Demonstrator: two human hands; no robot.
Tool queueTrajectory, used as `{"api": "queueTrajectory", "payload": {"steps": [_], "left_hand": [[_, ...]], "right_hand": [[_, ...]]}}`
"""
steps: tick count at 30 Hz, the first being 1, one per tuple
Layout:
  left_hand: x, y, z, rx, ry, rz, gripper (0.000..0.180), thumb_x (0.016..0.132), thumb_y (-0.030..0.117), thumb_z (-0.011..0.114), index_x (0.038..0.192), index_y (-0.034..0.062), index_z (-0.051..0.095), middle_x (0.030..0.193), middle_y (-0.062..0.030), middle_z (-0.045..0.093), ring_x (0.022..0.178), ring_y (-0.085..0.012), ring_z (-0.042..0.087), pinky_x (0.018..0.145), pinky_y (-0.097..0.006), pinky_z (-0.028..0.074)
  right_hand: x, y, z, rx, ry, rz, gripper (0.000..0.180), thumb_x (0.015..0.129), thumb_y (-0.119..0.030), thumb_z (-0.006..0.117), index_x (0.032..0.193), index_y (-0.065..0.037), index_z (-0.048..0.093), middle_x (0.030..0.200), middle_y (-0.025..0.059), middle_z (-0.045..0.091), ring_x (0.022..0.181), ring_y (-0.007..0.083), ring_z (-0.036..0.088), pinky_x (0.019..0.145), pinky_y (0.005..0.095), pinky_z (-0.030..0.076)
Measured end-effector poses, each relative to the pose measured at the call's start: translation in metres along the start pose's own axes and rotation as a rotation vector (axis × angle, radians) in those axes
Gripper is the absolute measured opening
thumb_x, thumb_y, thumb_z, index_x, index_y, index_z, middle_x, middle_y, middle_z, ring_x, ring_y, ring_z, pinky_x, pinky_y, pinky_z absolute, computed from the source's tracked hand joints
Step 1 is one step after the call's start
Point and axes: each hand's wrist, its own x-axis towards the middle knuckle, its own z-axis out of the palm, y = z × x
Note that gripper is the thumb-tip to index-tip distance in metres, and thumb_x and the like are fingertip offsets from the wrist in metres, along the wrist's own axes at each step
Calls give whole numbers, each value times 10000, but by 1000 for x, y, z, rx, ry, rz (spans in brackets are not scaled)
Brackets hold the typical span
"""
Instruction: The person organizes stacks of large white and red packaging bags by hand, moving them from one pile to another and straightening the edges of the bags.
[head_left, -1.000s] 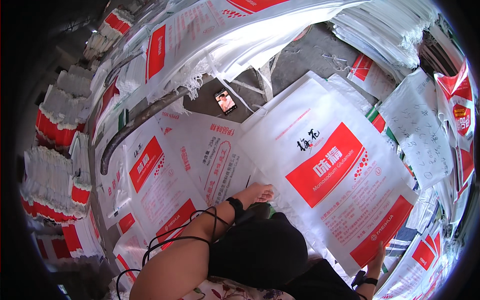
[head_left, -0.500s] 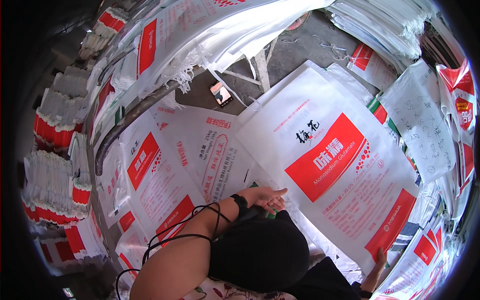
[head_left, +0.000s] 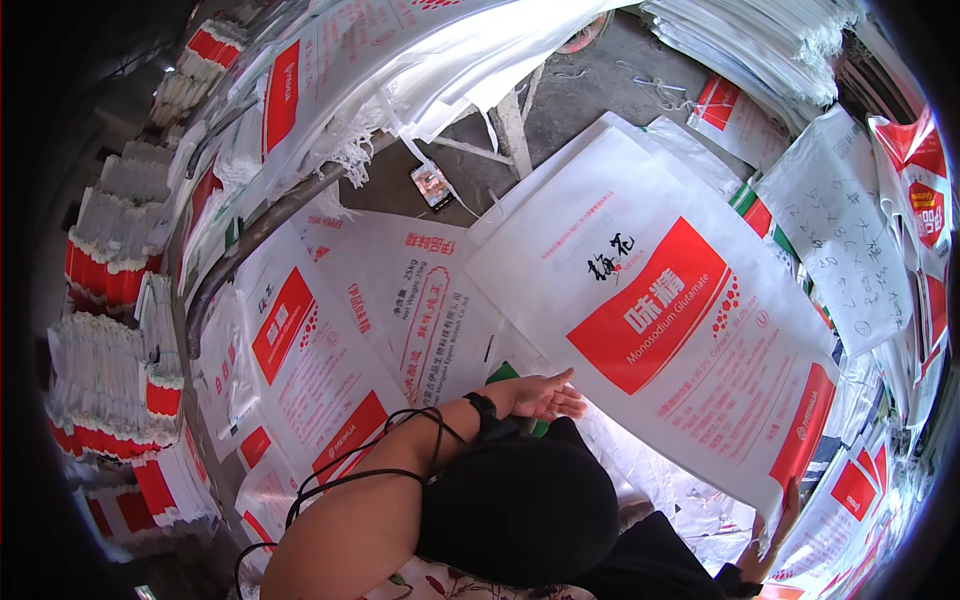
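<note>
- A large white woven sack [head_left: 670,330] with a red panel was seen spread flat at centre-right, overlapping other printed sacks [head_left: 400,320] on the floor.
- Left hand [head_left: 540,395] was laid flat on the sack's near left edge, fingers [head_left: 565,400] extended and together, nothing gripped.
- A black wristband [head_left: 485,415] and a black cable [head_left: 370,470] were noted on the left forearm.
- Right hand [head_left: 770,535] was found at the sack's lower right corner, fingers curled over the edge, pinching it.
- A phone [head_left: 432,185] was lying on bare concrete floor [head_left: 600,90] beyond the sacks, well apart from both hands.
- Stacked bundles of sacks [head_left: 110,370] were piled at far left; a handwritten sheet [head_left: 845,230] was at right.
</note>
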Motion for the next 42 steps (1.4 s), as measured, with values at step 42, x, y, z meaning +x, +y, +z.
{"api": "queueTrajectory", "payload": {"steps": [42], "left_hand": [[4,156,-60,-363,456,851,399,1033,195,505,1322,-79,481,1296,-183,572,1194,-318,578,1040,-444,471]], "right_hand": [[66,125,-75,-235,129,-31,508,969,-118,562,1439,7,414,1304,145,594,1159,233,595,1000,370,475]]}}
